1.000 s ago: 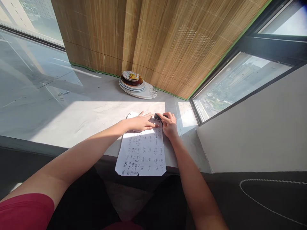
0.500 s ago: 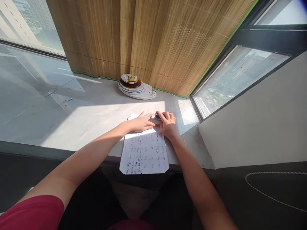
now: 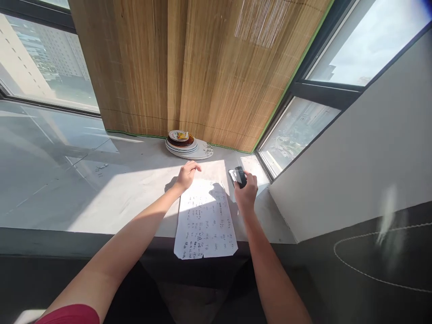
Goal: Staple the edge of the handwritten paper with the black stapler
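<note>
Head view: right grip (image 3: 245, 194) clasps the stapler (image 3: 238, 175) above the counter (image 3: 128, 189), just right of the far corner of the sheet (image 3: 205, 220), while the left grip (image 3: 186, 174), loosely curled and empty, rests at its far edge.

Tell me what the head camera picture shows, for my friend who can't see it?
A person's right hand holds a small black stapler near a handwritten paper on a grey window ledge, while the left hand is at the paper's top edge. Stacked plates sit behind, by a bamboo blind.
</note>
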Tool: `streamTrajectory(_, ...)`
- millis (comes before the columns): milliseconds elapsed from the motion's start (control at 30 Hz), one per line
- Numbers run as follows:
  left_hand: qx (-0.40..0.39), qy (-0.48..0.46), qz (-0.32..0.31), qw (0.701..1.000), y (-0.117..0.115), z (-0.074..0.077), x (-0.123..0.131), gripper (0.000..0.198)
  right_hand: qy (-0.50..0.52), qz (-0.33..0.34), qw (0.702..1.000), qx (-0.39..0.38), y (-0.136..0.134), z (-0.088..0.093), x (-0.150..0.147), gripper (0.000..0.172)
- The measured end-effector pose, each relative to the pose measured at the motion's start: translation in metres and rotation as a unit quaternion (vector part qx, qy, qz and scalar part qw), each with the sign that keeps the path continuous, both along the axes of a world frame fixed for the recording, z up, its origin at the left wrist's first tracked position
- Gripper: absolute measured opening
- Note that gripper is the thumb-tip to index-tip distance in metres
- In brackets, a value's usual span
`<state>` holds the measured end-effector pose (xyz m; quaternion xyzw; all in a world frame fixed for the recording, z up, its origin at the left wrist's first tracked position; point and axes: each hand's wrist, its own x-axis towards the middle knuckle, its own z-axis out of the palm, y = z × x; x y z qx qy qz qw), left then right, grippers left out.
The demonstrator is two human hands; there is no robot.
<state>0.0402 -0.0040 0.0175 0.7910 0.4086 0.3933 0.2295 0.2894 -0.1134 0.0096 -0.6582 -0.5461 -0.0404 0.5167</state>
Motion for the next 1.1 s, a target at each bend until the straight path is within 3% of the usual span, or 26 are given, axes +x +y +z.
streamTrajectory(133,-0.021,-0.064,0.076,0.995,0.012,-0.003,-0.013,0.028,-0.003,0.128,0.989,-0.08,-0.025,0.002,-0.073,0.036)
streamTrajectory(267,-0.042,-0.084,0.076,0.993,0.013,-0.009,-0.019,0.023,0.018,0.153,0.97,-0.187,-0.03,-0.013,-0.115,0.036)
streamTrajectory(367,-0.052,-0.085,0.07,0.993,0.012,-0.011,-0.022,0.023,0.029,0.125,0.97,-0.205,-0.033,-0.022,-0.098,0.035)
streamTrajectory(500,-0.061,-0.097,0.07,0.991,0.013,-0.011,-0.021,0.023,0.082,0.12,0.966,-0.213,-0.036,-0.024,-0.039,0.036)
streamTrajectory(600,-0.071,-0.106,0.078,0.989,0.015,-0.01,-0.021,0.022,0.156,0.146,0.954,-0.211,-0.025,-0.022,-0.003,0.043)
streamTrajectory(667,-0.074,-0.106,0.083,0.988,0.015,-0.01,-0.022,0.021,0.166,0.097,0.967,-0.167,-0.01,-0.024,0.011,0.044)
streamTrajectory(733,-0.069,-0.106,0.09,0.988,0.015,-0.009,-0.025,0.02,0.117,0.042,0.984,-0.128,0.008,-0.027,0.017,0.039)
streamTrajectory(833,-0.049,-0.106,0.111,0.987,0.015,-0.009,-0.031,0.022,-0.025,0.037,0.987,-0.153,0.033,-0.032,0.02,0.021)
streamTrajectory(933,-0.015,-0.096,0.142,0.985,0.017,-0.008,-0.038,0.023,-0.115,0.042,0.969,-0.214,0.049,-0.034,0.023,0.033)
streamTrajectory(1100,0.001,-0.042,0.171,0.984,0.019,-0.002,-0.055,0.024,-0.139,0.048,0.942,-0.303,0.062,-0.031,0.017,0.047)
